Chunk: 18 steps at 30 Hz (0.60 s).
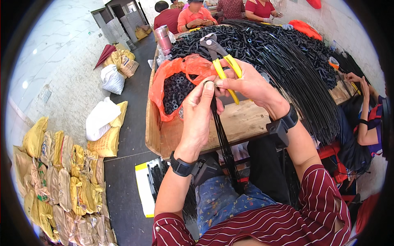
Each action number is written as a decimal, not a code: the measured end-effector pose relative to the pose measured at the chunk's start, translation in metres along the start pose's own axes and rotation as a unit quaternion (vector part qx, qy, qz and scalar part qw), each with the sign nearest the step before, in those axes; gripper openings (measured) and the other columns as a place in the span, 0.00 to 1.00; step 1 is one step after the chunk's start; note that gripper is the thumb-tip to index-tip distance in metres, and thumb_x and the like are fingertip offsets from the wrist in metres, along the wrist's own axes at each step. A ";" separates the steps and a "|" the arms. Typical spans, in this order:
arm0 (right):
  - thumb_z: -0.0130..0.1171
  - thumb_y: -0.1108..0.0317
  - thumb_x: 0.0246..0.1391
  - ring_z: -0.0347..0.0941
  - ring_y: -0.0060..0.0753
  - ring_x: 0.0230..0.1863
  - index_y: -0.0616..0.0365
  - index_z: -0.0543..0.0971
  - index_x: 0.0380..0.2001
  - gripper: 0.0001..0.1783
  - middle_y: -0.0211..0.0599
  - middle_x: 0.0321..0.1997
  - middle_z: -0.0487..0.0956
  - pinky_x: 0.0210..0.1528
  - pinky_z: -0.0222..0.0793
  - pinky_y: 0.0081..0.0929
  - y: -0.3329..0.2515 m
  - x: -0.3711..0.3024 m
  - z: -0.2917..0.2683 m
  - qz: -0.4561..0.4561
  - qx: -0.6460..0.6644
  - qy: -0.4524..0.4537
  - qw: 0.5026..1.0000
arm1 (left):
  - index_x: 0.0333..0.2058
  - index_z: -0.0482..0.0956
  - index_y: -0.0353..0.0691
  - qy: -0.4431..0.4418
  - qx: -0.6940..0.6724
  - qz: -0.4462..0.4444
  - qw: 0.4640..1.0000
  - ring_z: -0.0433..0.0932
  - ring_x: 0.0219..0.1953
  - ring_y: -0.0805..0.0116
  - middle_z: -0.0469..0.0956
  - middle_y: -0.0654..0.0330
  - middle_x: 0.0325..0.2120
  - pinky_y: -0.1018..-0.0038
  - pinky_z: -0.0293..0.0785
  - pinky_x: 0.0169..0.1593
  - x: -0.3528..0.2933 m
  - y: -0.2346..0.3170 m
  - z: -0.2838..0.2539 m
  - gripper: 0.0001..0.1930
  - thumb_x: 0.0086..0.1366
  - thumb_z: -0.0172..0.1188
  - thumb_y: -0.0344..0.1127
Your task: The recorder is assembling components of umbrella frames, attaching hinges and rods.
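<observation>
My left hand (pixel 199 108) is closed, its thumb and fingers pinching the top of a bundle of thin black strands (pixel 222 137). The bundle hangs past the table edge to my lap. In my right hand (pixel 250 84) is a pair of pliers with yellow handles (pixel 231 65), its metal head pointing up and away from the hands. The right thumb and fingertip meet beside the left fingertips at the bundle's top; what small part they pinch there is too small to make out. Left of the hands, an orange plastic bag (pixel 159 84) stands open, holding small black rings (pixel 176 92).
A wooden table (pixel 176 133) bears a heap of black parts (pixel 246 45) and long black strands (pixel 305 82). A pink tumbler (pixel 164 40) stands at its far left corner. Filled sacks (pixel 61 172) are stacked at the left. Other people work around the table.
</observation>
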State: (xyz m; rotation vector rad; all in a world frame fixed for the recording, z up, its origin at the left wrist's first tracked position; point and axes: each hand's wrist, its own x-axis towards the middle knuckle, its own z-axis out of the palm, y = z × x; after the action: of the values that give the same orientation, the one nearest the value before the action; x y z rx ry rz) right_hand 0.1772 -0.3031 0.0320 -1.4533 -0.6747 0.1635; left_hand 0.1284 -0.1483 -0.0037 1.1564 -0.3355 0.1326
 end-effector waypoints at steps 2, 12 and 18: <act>0.61 0.70 0.51 0.74 0.22 0.32 0.61 0.72 0.46 0.18 0.33 0.41 0.79 0.34 0.71 0.20 -0.002 -0.001 0.000 -0.004 -0.039 0.016 0.999 | 0.53 0.72 0.36 -0.002 0.000 0.001 1.000 0.70 0.24 0.80 0.74 0.66 0.29 0.82 0.66 0.27 0.001 -0.001 0.001 0.19 0.70 0.50 0.43; 0.56 0.73 0.54 0.71 0.19 0.21 0.64 0.71 0.43 0.13 0.33 0.19 0.76 0.30 0.69 0.21 0.003 -0.012 0.025 -0.175 -0.226 0.138 0.948 | 0.54 0.72 0.36 -0.070 -0.076 -0.039 0.994 0.68 0.25 0.78 0.73 0.65 0.28 0.81 0.66 0.29 0.002 0.005 -0.012 0.20 0.71 0.47 0.44; 0.57 0.71 0.55 0.69 0.14 0.22 0.62 0.71 0.39 0.10 0.28 0.21 0.75 0.28 0.66 0.18 -0.001 -0.003 0.015 -0.136 -0.185 0.059 0.972 | 0.54 0.70 0.35 -0.091 -0.088 -0.050 0.991 0.68 0.24 0.77 0.76 0.61 0.31 0.81 0.66 0.29 0.003 0.004 -0.020 0.21 0.71 0.47 0.44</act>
State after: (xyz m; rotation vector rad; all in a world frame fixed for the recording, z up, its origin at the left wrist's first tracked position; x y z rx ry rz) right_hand 0.1667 -0.2921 0.0316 -1.6903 -0.8275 -0.2740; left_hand 0.1339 -0.1287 -0.0063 1.0101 -0.4407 -0.0901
